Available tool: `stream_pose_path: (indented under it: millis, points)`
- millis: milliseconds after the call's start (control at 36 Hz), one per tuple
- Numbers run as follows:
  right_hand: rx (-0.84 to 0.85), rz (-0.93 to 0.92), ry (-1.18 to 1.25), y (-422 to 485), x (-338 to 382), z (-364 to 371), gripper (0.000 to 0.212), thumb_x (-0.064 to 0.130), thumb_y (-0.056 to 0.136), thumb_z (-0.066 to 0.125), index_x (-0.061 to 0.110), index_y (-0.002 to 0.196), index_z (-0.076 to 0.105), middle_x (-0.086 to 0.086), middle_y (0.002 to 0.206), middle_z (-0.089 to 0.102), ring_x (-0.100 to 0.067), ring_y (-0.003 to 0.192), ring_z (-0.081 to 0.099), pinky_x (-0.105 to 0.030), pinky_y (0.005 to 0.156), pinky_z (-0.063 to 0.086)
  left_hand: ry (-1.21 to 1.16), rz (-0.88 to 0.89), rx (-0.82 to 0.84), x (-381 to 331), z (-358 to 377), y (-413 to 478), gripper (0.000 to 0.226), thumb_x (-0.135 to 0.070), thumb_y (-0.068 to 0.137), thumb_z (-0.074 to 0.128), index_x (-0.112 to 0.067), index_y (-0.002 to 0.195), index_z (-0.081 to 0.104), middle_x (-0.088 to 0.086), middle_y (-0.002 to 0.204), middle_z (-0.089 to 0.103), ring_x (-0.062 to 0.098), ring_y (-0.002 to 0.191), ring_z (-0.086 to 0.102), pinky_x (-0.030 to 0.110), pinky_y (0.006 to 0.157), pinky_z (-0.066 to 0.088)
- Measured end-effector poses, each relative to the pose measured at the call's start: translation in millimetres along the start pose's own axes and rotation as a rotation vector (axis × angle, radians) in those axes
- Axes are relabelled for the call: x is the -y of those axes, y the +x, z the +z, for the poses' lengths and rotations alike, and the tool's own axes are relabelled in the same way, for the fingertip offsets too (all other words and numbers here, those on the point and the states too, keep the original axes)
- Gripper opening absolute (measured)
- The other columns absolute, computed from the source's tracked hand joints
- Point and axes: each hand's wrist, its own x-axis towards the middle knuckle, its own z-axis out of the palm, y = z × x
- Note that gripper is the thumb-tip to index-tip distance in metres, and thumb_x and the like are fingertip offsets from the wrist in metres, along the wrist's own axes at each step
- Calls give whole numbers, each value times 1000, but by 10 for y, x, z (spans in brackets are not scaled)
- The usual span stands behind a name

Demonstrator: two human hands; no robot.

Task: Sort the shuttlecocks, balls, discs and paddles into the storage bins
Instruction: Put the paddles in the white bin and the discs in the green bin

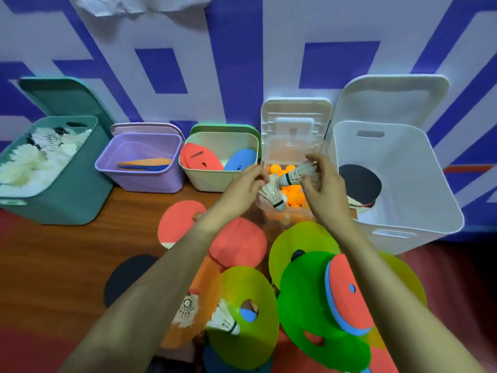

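Nearest me, discs [242,286] and paddles [180,224] lie heaped on the table [80,251]. Beyond them, over the ball bin [285,222], my left hand [242,184] pinches one shuttlecock [273,195], cork down, and my right hand [322,189] pinches a second shuttlecock [297,174]. At far left, the teal bin [67,203] holds more.

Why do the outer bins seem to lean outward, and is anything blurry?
Head view: the wide-angle lens bows the teal bin and white bin outward; the left hand pinching the lower shuttlecock and right hand pinching the upper shuttlecock look slightly soft; lighting looks even.
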Motion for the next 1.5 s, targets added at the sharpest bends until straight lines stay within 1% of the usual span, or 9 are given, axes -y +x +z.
stream_pose_path:
  millis: [167,278,361,500,750,889,1000,1306,1500]
  points:
    - [1,36,-54,66,-163,36,40,5,85,47,16,124,50,-7,117,58,-22,100,56,-27,81,41,-227,-272,-113,97,263,318,14,5,91,46,0,97,58,-2,89,55,11,80,48,12,70,38]
    - [24,17,-110,138,-267,162,41,3,84,46,16,123,50,-7,121,55,-24,111,51,-33,94,43,-335,-463,-207,260,390,302,26,5,93,42,-14,85,57,-3,88,56,17,84,53,33,82,48]
    - [16,36,-92,191,-244,313,38,2,88,48,13,125,52,-8,123,56,-22,112,52,-27,93,40,-392,-553,-269,363,314,266,30,7,93,34,-6,91,61,3,93,58,17,83,55,17,68,50]
    - [17,42,3,409,-27,654,27,-1,88,50,7,113,57,-5,111,60,-10,98,50,-11,81,31,-533,-610,-329,697,9,247,40,14,87,30,-10,78,60,14,82,64,18,69,62,23,67,54]
    - [93,186,-57,529,41,1337,28,-3,84,47,4,107,60,-8,103,61,-15,90,52,-21,76,37,-565,-725,-81,985,-22,285,34,7,80,42,-17,88,66,9,94,67,18,87,59,30,84,48]
    - [106,250,-63,441,-28,1352,33,11,76,41,9,104,59,-5,89,59,-21,79,56,-33,70,44,-699,-716,-105,928,14,258,27,5,79,66,-9,102,60,6,92,61,15,86,57,19,74,47]
    - [87,217,-40,389,27,1287,32,6,80,43,6,108,59,-3,101,59,-20,94,55,-29,82,43,-768,-716,-223,883,-60,199,35,11,75,69,-5,104,59,-1,82,55,6,74,54,7,58,46]
    - [256,87,59,392,536,1797,27,-5,82,51,6,104,62,-8,102,67,-24,94,59,-21,76,38,-514,-644,-583,1056,-1057,-421,34,10,75,68,-11,98,56,6,93,58,17,83,58,20,70,49]
    - [376,7,166,446,1150,2305,27,-4,84,49,6,105,63,-9,99,67,-20,85,57,-19,70,35,-260,-631,-816,1283,-1856,-783,28,10,80,58,-6,104,60,6,99,58,15,92,56,5,67,43]
